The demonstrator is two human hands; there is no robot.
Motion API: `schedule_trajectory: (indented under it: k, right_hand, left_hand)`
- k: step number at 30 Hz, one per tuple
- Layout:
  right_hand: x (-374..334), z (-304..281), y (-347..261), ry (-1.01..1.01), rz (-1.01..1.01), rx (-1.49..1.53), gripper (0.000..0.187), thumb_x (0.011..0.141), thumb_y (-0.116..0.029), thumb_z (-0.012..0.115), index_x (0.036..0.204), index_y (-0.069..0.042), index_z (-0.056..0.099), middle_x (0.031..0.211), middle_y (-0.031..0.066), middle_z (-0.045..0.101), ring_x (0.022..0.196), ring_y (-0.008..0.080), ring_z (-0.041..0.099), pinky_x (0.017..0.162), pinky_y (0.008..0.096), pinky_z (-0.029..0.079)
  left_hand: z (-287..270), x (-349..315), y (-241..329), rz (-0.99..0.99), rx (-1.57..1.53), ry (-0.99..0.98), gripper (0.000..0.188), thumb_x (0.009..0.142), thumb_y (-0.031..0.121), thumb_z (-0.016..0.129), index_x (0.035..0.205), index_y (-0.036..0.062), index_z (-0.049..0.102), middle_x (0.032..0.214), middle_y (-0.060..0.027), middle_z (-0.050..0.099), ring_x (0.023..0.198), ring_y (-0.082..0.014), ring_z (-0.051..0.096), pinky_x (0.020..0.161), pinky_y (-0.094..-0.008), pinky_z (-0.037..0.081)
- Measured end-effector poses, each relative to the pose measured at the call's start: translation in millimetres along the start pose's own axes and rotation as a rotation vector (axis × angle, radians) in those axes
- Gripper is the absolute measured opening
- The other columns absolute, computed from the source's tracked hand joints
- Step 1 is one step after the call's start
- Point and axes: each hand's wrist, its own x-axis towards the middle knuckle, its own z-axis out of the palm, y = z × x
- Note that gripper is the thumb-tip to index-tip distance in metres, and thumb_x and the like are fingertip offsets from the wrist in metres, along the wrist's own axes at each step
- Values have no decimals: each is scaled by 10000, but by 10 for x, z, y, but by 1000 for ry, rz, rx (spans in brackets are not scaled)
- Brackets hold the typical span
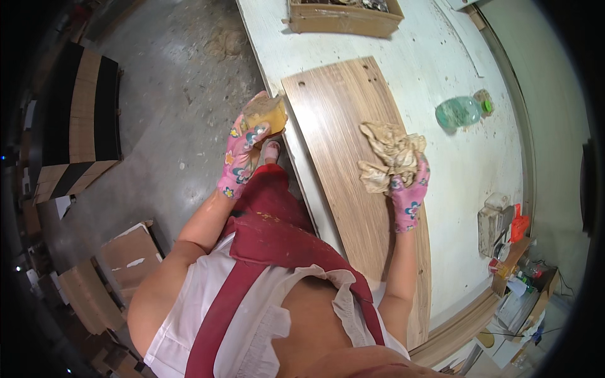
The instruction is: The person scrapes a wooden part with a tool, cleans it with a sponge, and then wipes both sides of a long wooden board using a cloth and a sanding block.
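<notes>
Far left: dark and tan panels (94, 120) lean by the concrete floor, cardboard boxes (129, 255) below them, contents not visible.

Left hand (242, 157), floral pink glove, is closed around a yellowish sponge block (266, 113), held at the left edge of the wood-grain panel (353, 176), touching or just off it, can't tell which.

Panel lies flat on the white worktable (454, 157), running along its near edge.

Right hand (408, 189), same glove, is clamped on a crumpled beige rag (387, 157) pressed on the panel face, right of centre.

Looks like a wipe-down of the face, mid-pass. Judgement: next stroke needs flat even pressure along the grain, with the panel steadied.

Top: shallow wooden tray (343, 19), contents cut off. Right: green plastic bottle (463, 110) lying on its side, liquid level unclear. Far right: clutter of small tools (504, 223).
</notes>
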Motion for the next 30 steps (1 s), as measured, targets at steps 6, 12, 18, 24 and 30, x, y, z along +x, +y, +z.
schedule_trajectory:
  k: [6,12,18,24,30]
  right_hand:
    - [1090,414,208,310,265,433,638,736,-51,677,1321,-59,421,1236,123,510,1072,218,515,940,315,413]
    - [1776,697,412,179,690,244,666,805,-127,694,1372,-72,349,1242,117,516,1032,207,555,865,283,472]
    - [2036,888,273,39,309,-348,450,832,-178,639,1246,-55,512,1213,162,545,1086,293,523,957,360,389]
    - [2202,1567,-740,9,136,-420,360,858,-197,579,1186,-50,552,1189,182,555,1100,344,518,961,401,396]
    - [2011,1802,-716,-34,260,-385,368,860,-244,547,1189,-78,564,1197,159,562,1109,333,516,957,420,391]
  left_hand:
    - [-511,863,265,51,18,75,639,771,30,668,1341,3,380,1277,-120,509,1167,-251,513,972,-387,431]
    - [-915,1546,553,-20,206,51,655,733,-8,716,1318,24,425,1279,-80,498,1160,-179,494,959,-304,424]
    - [-1161,1981,548,-188,349,20,386,906,123,538,1281,55,480,1261,-11,528,1099,-163,533,878,-307,461]
    - [-1210,2130,471,-130,369,-21,461,829,74,626,1270,57,493,1223,-46,551,1081,-167,547,899,-306,465]
    - [-1261,2355,311,-130,136,-77,659,730,-18,700,1323,49,421,1253,-63,525,1159,-185,499,965,-309,422]
